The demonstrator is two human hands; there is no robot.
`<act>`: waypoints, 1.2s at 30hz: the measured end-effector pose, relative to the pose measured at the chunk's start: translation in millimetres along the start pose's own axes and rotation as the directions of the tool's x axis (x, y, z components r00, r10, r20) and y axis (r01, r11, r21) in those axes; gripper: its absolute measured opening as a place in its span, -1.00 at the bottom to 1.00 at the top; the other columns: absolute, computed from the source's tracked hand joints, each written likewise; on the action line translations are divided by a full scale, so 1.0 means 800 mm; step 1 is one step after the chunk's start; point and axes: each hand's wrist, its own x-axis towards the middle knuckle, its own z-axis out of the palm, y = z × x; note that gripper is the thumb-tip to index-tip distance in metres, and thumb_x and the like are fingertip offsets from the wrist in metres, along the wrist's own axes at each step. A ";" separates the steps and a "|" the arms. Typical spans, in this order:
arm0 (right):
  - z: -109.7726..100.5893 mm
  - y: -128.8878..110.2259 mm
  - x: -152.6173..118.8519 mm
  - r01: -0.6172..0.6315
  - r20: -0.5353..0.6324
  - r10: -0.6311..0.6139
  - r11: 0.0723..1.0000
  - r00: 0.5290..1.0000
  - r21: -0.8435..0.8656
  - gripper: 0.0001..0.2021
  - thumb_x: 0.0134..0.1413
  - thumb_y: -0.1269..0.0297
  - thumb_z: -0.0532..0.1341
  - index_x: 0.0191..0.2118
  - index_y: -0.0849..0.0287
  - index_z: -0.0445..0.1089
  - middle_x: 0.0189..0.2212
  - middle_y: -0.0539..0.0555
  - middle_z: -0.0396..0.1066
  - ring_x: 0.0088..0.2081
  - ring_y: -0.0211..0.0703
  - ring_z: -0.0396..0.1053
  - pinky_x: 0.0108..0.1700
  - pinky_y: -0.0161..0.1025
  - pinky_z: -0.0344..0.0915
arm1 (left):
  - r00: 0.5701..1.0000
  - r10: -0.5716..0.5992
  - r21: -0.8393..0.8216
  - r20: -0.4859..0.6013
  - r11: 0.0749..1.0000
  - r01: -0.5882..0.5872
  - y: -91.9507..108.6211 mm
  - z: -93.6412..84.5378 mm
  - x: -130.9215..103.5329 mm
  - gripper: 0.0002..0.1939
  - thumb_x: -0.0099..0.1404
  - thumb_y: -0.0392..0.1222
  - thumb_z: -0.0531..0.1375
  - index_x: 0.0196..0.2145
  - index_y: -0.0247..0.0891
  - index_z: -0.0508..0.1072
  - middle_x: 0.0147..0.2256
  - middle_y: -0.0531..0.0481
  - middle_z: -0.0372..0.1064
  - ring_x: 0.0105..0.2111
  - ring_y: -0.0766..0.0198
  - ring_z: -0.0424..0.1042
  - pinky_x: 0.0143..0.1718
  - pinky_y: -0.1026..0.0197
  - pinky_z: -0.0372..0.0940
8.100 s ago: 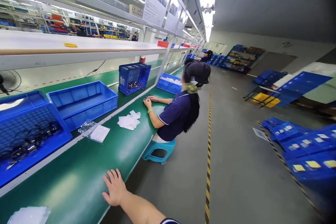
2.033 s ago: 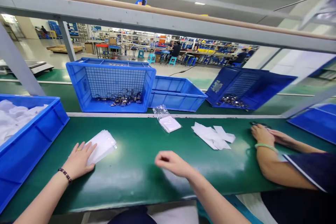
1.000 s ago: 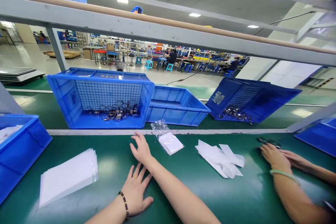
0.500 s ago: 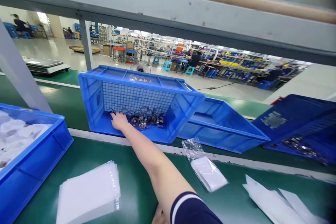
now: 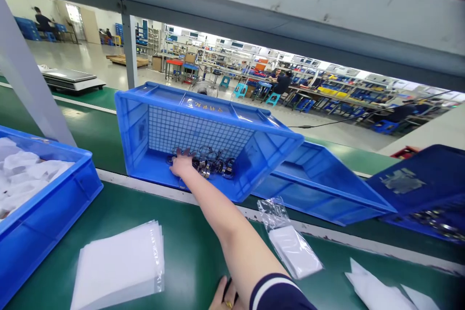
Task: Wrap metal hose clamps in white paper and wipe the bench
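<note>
My right hand [image 5: 182,163] reaches into a blue crate [image 5: 141,167] tipped on its side, its opening facing me. Its fingers are spread at the left end of a pile of shiny metal and black ring-like parts [image 5: 218,167]; their exact kind is too small to tell. My left hand [image 5: 225,298] shows only at the bottom edge, partly hidden behind my right forearm. A ring sits on one finger, and the fingers are bent around something dark that I cannot make out.
White sheets in clear sleeves [image 5: 119,264] lie on the green belt [image 5: 189,247]. A clear packet [image 5: 294,249] and loose white sheets [image 5: 378,286] lie rightward. Blue crates stand left [image 5: 51,213] and right [image 5: 327,198]. A grey beam [image 5: 254,5] crosses overhead.
My right hand has shifted slightly rightward within the crate, closer to the parts, and its fingers are more spread. More of my left hand shows. The view has shifted a little.
</note>
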 end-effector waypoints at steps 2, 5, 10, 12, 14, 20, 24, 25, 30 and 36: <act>-0.006 0.021 -0.010 -0.005 0.108 0.004 1.000 0.994 0.008 -0.41 0.03 -0.04 0.18 0.18 0.03 0.27 0.32 0.22 -0.10 0.26 0.47 -0.16 0.09 0.47 -0.05 | 0.978 0.073 0.189 -0.195 0.981 -0.035 0.004 0.012 -0.007 -0.42 0.29 -0.17 0.07 0.24 0.16 0.13 0.08 0.03 0.34 0.10 0.06 0.30 0.16 -0.07 0.21; -0.018 0.042 -0.018 0.056 0.225 -0.049 0.998 0.973 -0.025 -0.29 -0.11 -0.13 0.24 0.19 0.01 0.25 0.31 0.21 -0.07 0.25 0.40 -0.10 0.09 0.31 0.12 | 0.765 0.291 0.468 -0.575 0.884 0.015 0.010 0.009 -0.009 -0.68 0.27 -0.16 0.13 -0.03 0.02 0.43 -0.04 0.08 0.43 0.01 0.11 0.36 0.22 -0.02 0.10; -0.043 0.052 -0.040 0.207 0.436 -0.161 0.976 0.885 -0.060 -0.24 -0.32 -0.06 0.40 0.09 0.16 0.38 0.24 0.30 0.09 0.15 0.30 0.16 0.07 0.02 0.26 | 0.596 0.359 0.500 -0.718 0.862 0.084 0.029 -0.025 -0.004 -0.90 0.21 -0.09 0.18 -0.34 -0.12 0.44 -0.18 0.08 0.44 0.00 0.12 0.34 0.29 -0.01 -0.17; -0.047 0.056 -0.060 0.264 0.519 -0.181 0.960 0.835 -0.090 -0.32 -0.31 0.02 0.41 0.01 0.24 0.43 0.10 0.33 0.29 0.05 0.23 0.29 0.02 -0.06 0.29 | 0.583 0.367 0.506 -0.725 0.858 0.088 0.032 -0.031 -0.004 -0.91 0.20 -0.11 0.20 -0.33 -0.11 0.42 -0.18 0.07 0.44 -0.03 0.12 0.35 0.27 -0.01 -0.13; -0.048 0.063 -0.088 0.301 0.550 -0.192 0.947 0.813 -0.113 -0.40 -0.26 0.04 0.40 -0.04 0.26 0.46 0.01 0.31 0.37 0.01 0.18 0.33 -0.02 -0.11 0.30 | 0.593 0.371 0.519 -0.715 0.850 0.094 0.031 -0.032 -0.007 -0.89 0.20 -0.11 0.21 -0.29 -0.10 0.42 -0.16 0.07 0.43 -0.03 0.12 0.35 0.22 -0.01 -0.04; -0.052 0.100 -0.183 0.282 0.573 -0.203 0.958 0.794 -0.052 -0.48 -0.17 0.04 0.34 -0.03 0.11 0.46 -0.05 0.19 0.43 -0.08 0.05 0.39 -0.23 -0.24 0.30 | 0.764 0.322 0.527 -0.559 0.849 0.028 0.029 -0.034 -0.018 -0.79 0.30 -0.02 0.11 -0.14 -0.07 0.42 -0.06 0.00 0.40 -0.03 0.04 0.36 -0.06 0.01 0.31; -0.076 0.116 -0.209 0.251 0.629 -0.217 0.967 0.746 0.036 -0.63 -0.12 -0.01 0.30 -0.21 0.11 0.54 -0.28 0.08 0.52 -0.26 -0.07 0.44 -0.35 -0.30 0.24 | 0.830 0.297 0.507 -0.473 0.862 -0.019 0.032 -0.047 -0.024 -0.72 0.34 0.01 0.05 -0.08 -0.07 0.41 -0.01 -0.06 0.37 0.00 -0.03 0.35 -0.09 -0.05 0.35; -0.081 0.117 -0.205 0.241 0.582 -0.219 0.970 0.783 0.041 -0.64 -0.10 -0.02 0.28 -0.23 0.10 0.54 -0.29 0.07 0.52 -0.26 -0.07 0.44 -0.35 -0.30 0.23 | 0.838 0.294 0.505 -0.460 0.863 -0.026 0.033 -0.049 -0.024 -0.70 0.34 0.02 0.04 -0.07 -0.07 0.41 -0.01 -0.07 0.37 0.01 -0.04 0.35 -0.09 -0.05 0.35; -0.078 0.097 -0.133 0.190 0.090 -0.190 0.982 0.978 0.014 -0.58 0.05 0.03 0.17 0.00 0.09 0.41 -0.08 0.14 0.43 -0.08 -0.03 0.38 -0.14 -0.25 0.27 | 0.807 0.301 0.514 -0.507 0.858 0.003 0.036 -0.046 -0.018 -0.74 0.31 0.01 0.09 -0.11 -0.06 0.42 -0.02 -0.03 0.37 0.01 0.01 0.32 -0.04 -0.01 0.28; -0.034 0.034 -0.020 0.022 -0.060 -0.022 1.000 0.998 0.006 -0.51 0.17 0.29 0.02 0.24 0.10 0.13 0.08 0.30 0.27 0.07 0.15 0.26 0.06 0.10 0.15 | 0.697 0.342 0.529 -0.630 0.847 0.063 0.019 -0.007 -0.011 -0.80 0.27 -0.10 0.13 -0.14 -0.03 0.45 -0.05 0.10 0.40 0.04 0.13 0.27 0.15 0.05 0.10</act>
